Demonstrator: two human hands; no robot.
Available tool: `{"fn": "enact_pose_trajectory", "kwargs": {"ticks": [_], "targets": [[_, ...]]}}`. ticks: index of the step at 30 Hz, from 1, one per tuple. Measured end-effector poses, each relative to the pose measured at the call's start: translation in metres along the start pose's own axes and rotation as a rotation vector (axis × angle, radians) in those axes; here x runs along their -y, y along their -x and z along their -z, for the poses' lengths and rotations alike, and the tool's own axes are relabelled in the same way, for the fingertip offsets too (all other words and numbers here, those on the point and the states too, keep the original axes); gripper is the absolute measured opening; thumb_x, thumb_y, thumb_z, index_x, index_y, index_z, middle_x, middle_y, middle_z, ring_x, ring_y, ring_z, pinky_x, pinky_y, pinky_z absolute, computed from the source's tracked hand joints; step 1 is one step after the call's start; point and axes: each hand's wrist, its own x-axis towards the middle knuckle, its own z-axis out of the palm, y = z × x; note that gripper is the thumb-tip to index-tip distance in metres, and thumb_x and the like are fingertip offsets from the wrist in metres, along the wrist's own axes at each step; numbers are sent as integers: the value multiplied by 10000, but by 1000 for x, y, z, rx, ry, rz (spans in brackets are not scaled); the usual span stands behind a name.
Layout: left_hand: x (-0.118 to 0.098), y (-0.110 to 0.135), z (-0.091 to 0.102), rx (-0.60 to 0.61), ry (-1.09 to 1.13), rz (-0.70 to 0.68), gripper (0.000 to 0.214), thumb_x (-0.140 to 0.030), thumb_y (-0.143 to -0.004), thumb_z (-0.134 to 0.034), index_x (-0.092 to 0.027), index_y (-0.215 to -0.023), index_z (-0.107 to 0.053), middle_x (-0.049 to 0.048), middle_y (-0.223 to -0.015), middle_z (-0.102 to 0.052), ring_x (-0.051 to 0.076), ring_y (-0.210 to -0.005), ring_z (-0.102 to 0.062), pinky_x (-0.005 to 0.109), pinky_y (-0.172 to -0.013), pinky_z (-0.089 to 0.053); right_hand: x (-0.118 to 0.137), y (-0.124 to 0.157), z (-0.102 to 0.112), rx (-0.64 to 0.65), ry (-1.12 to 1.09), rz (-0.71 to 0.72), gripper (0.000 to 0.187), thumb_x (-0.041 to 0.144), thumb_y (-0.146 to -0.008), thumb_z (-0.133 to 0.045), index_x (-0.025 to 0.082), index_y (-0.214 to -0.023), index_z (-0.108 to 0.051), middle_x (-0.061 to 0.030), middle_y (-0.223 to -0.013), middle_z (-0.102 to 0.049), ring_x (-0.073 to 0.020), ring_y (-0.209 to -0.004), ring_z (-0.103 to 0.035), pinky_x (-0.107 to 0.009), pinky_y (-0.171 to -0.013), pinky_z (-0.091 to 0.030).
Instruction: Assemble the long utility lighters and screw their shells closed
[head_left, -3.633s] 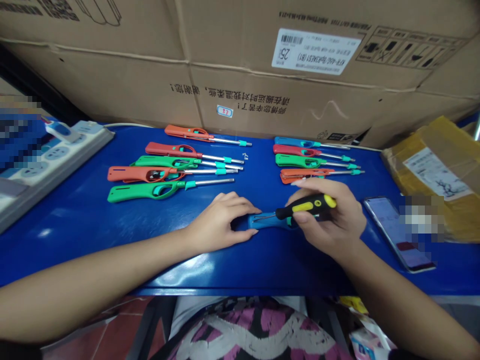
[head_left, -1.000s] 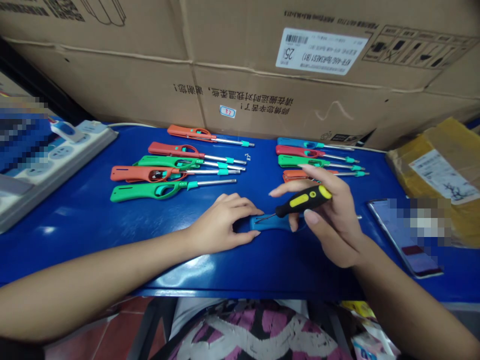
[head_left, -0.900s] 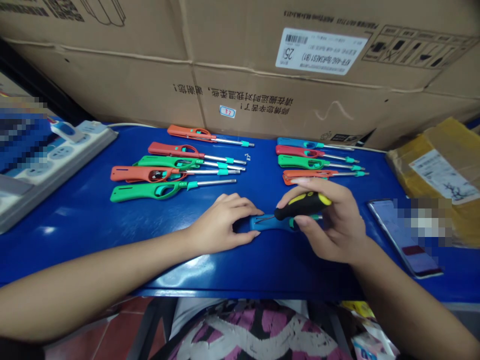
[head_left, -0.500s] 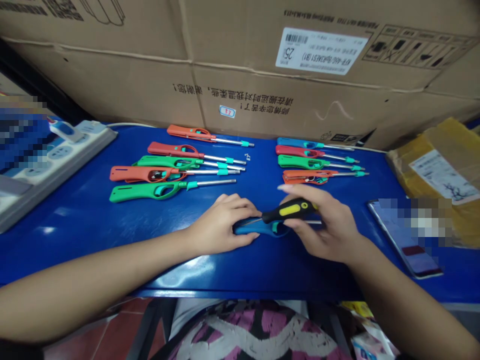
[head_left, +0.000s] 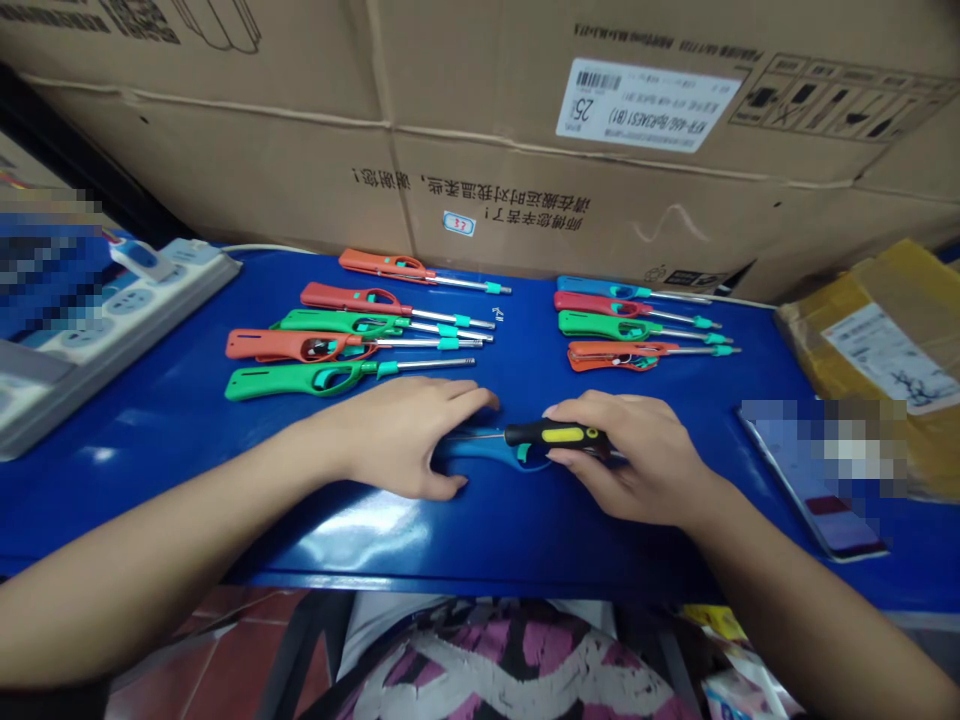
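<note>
A blue long-nosed lighter [head_left: 484, 455] lies on the blue table near its front edge. My left hand [head_left: 394, 435] curves around its handle end, thumb on the near side and fingers on the far side. Closed around a black-and-yellow screwdriver [head_left: 551, 434], my right hand [head_left: 637, 450] points its thin shaft leftward, along the top of the lighter's handle. Whether the tip touches the lighter is hidden by my left hand. The right hand also covers most of the lighter's metal nozzle.
Several red, orange and green lighters [head_left: 292, 380] lie in a left group, several more [head_left: 611, 325] in a right group. A large cardboard box [head_left: 300, 200] stands behind. A power strip [head_left: 112, 325] is left; a phone [head_left: 806, 490] and a taped parcel [head_left: 885, 330] are right.
Both hands have shifted left, along with the blue lighter and the screwdriver. The screwdriver lies flatter, and my left thumb and index finger are spread wider.
</note>
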Motion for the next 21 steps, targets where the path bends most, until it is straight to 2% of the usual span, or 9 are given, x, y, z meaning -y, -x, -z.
{"fn": "enact_pose_trajectory", "kwargs": {"ticks": [3,6,9,13,15,19,21], "targets": [[5,4,9,79,63,30,515,-292,-759,-731,-198,-1247,-598,52,-1077,-668,202,-805,-667,280,-638,-485,1,0,0,-4,0,3,235,365,-979,-591,200,-1146,-599,-10,-875,-739,-135,-685,-677,-262,-632,-480],[9,1,5,69,186,-31,369,-247,-804,-712,-190,-1164,-659,38,-1020,-653,150,-736,-640,247,-630,-495,1,0,3,-44,-10,-5,210,344,-959,-602,208,-1118,-605,-15,-874,-744,-149,-696,-693,-267,-630,-496],[8,-5,-10,-7,275,-86,326,-274,-854,-712,-164,-1159,-677,48,-1000,-633,132,-732,-626,238,-659,-514,0,1,7,-125,-36,-22,237,294,-925,-628,217,-1148,-601,-28,-917,-748,-164,-710,-703,-276,-650,-527],[1,-14,-37,-164,345,-134,367,-331,-902,-714,-143,-1213,-664,79,-1054,-632,149,-820,-631,260,-770,-536,-1,0,8,-195,-203,-69,501,219,-898,-650,266,-1376,-507,-51,-1066,-736,-202,-895,-728,-329,-790,-583],[-3,-17,-48,-236,364,-141,401,-375,-909,-718,-143,-1231,-661,88,-1079,-637,175,-920,-640,274,-833,-535,0,-2,7,-258,-302,-68,597,206,-886,-682,297,-1433,-461,-39,-1029,-735,-202,-891,-727,-351,-805,-596],[-9,-21,-59,-293,332,-111,463,-463,-892,-725,-153,-1232,-674,77,-1044,-641,189,-927,-645,292,-818,-535,4,-4,3,-320,-267,-26,528,264,-878,-754,313,-1362,-548,-15,-886,-747,-175,-710,-705,-307,-657,-594],[-11,-21,-59,-285,316,-81,457,-485,-903,-705,-172,-1235,-676,74,-1054,-646,196,-937,-648,308,-825,-539,7,-2,2,-308,-222,-12,513,355,-917,-709,320,-1397,-533,-39,-951,-764,-201,-756,-723,-333,-658,-603]]}}
